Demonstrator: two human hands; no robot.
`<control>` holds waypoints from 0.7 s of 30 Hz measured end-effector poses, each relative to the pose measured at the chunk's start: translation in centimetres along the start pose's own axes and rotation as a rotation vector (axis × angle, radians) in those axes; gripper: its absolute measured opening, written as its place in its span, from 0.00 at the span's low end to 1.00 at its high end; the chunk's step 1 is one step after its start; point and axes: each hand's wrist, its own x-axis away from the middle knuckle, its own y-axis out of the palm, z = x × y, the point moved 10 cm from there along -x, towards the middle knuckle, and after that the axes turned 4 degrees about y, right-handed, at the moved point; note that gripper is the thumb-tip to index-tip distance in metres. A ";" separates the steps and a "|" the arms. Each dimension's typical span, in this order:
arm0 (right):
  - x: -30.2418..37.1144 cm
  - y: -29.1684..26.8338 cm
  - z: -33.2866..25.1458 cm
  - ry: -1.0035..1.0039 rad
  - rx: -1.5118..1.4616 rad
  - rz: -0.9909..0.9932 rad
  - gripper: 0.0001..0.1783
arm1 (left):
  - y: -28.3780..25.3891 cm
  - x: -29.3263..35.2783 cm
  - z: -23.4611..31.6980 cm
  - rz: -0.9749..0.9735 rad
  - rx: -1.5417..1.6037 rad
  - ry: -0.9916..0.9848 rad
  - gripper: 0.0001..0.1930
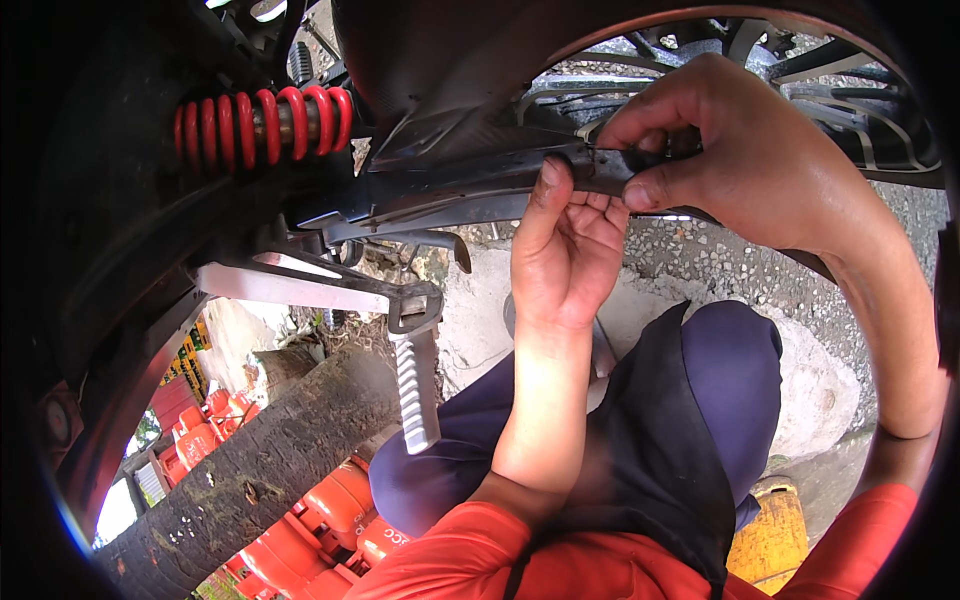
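Observation:
A long black curved rubber-looking strip [470,187] runs along the near side of a spoked motorcycle wheel [830,75]. I cannot tell whether it is tyre or inner tube. My left hand [572,258], palm up, is closed on the strip, its thumb on the near face and its fingers tucked beneath. Just to the right, my right hand [735,160] pinches the same strip between thumb and bent fingers, close by the spokes. The two hands nearly touch. Dark smudges mark my thumb tips. The strip's far side is hidden.
At the upper left is a red coil spring [265,128]. A metal footpeg [415,390] juts toward my knee. A thick log [250,465] lies at lower left, beside several red gas cylinders [290,550]. A yellow cylinder [770,535] stands at lower right.

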 end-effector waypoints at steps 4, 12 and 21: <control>-0.3 0.3 -0.7 0.011 -0.076 -0.076 0.17 | 0.0 0.0 0.1 -0.029 -0.008 0.021 0.17; -0.5 0.2 -1.2 -0.046 0.042 -0.104 0.19 | -0.2 0.0 0.4 0.010 -0.081 0.052 0.18; -0.1 0.0 -0.9 -0.007 -0.057 -0.013 0.18 | -0.2 0.0 0.4 0.032 -0.098 0.065 0.19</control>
